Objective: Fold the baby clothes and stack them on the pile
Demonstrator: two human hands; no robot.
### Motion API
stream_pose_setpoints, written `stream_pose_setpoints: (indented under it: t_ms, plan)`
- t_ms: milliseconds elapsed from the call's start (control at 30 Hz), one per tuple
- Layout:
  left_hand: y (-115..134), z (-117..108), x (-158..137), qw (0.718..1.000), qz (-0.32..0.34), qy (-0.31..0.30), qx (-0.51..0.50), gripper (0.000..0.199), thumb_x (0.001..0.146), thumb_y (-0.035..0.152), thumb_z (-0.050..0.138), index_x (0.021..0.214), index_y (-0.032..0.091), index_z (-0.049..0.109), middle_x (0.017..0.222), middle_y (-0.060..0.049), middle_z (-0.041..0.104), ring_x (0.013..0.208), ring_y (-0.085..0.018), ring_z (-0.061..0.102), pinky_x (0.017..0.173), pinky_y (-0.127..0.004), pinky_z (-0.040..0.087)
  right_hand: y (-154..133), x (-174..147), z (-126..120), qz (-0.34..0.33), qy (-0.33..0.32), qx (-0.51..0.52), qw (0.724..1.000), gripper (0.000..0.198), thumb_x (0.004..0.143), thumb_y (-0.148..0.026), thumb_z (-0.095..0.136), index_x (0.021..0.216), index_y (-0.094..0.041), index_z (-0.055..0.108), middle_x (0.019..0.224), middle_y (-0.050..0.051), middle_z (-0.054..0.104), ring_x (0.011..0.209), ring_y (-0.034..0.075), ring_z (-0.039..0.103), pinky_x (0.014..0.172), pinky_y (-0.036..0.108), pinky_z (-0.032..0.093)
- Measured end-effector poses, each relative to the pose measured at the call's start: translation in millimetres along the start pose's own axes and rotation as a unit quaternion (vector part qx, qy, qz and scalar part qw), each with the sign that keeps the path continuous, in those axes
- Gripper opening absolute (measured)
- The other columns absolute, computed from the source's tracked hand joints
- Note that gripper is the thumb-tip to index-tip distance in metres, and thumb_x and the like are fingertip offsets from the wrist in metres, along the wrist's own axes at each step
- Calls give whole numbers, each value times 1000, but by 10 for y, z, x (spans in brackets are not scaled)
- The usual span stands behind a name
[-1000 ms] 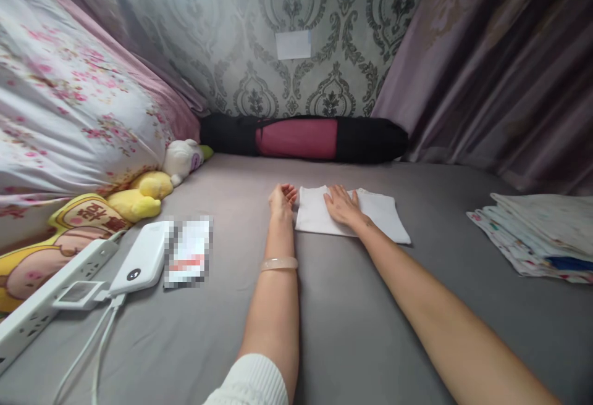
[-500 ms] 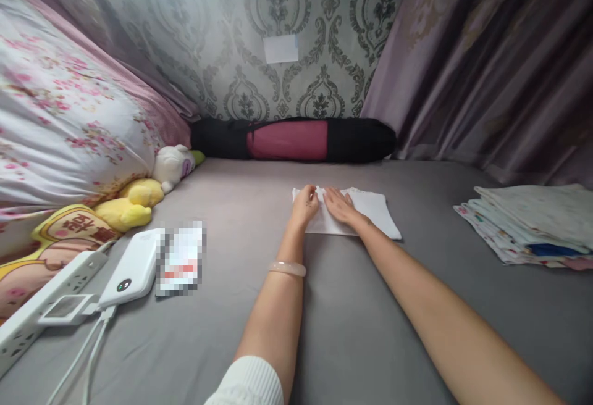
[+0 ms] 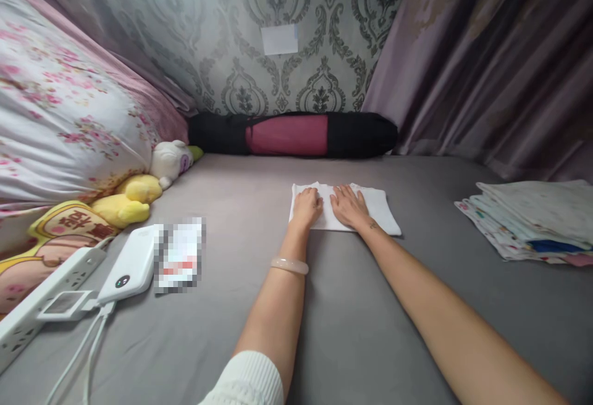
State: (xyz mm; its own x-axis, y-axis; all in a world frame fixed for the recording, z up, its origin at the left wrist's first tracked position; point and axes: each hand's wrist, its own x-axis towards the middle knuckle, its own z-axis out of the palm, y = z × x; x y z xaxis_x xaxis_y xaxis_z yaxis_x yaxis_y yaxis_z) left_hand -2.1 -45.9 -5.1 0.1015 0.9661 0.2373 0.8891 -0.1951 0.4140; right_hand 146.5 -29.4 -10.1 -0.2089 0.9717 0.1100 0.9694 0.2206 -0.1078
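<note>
A folded white cloth (image 3: 382, 210) lies on the grey bed sheet in the middle of the head view, wider than it is deep. On its left part rests my left hand (image 3: 307, 207), palm down, its fingers slightly bent and holding nothing visible. My right hand (image 3: 349, 206) presses flat near the cloth's middle, with the fingers spread. A small strip of white cloth shows between the two hands. What lies under the palms is hidden.
At the right sits a stack of folded cloths (image 3: 532, 220). To the left are a white power bank (image 3: 132, 263) with cables, a power strip (image 3: 50, 300), a blurred packet (image 3: 180, 254) and plush toys (image 3: 130, 198). A black and red bag (image 3: 287, 135) lies along the wall.
My left hand has let go of the cloth's far edge and lies lower on its left part. My right hand has moved slightly right. The cloth's left part now lies flatter and more visible.
</note>
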Motion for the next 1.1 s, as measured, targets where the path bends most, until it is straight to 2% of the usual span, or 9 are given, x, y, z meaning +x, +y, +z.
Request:
stream_pose_setpoints:
  t_ms: [267,433,767,933,1100]
  plan:
    - [23,-4,-18,1000,0,0,0,21,92,21,45,107,14,58,115,-14,64,112,-24,56,96,-37,40,-50,-209,-124,-43,9,2,999,56,99,-39,22,147,-15,36,156,13,27,144,26,20,116,50,12]
    - [56,-20,-35,1000,-5,6,3,20,92,21,42,102,14,58,116,-15,63,112,-25,55,97,-38,38,-134,-370,-127,-72,-25,3,997,58,99,-43,21,149,-17,32,157,13,22,145,25,16,116,50,12]
    - [44,1,-42,1000,4,2,25,18,93,21,42,102,15,56,115,-14,62,111,-24,55,97,-37,39,-75,-340,-126,-69,-49,48,995,59,99,-46,18,151,-18,28,158,11,19,146,24,13,116,50,10]
    - [63,11,-62,998,8,14,56,19,95,25,42,103,15,56,116,-15,60,112,-24,54,96,-36,39,107,-328,-201,-34,9,27,999,59,100,-45,19,150,-16,30,158,12,20,146,25,10,116,54,6]
    - [96,78,-85,995,10,23,92,24,97,31,40,107,16,54,122,-16,58,119,-25,51,100,-37,36,232,-349,-125,-18,-12,10,1000,59,99,-45,23,149,-15,33,157,14,23,145,26,17,115,52,11]
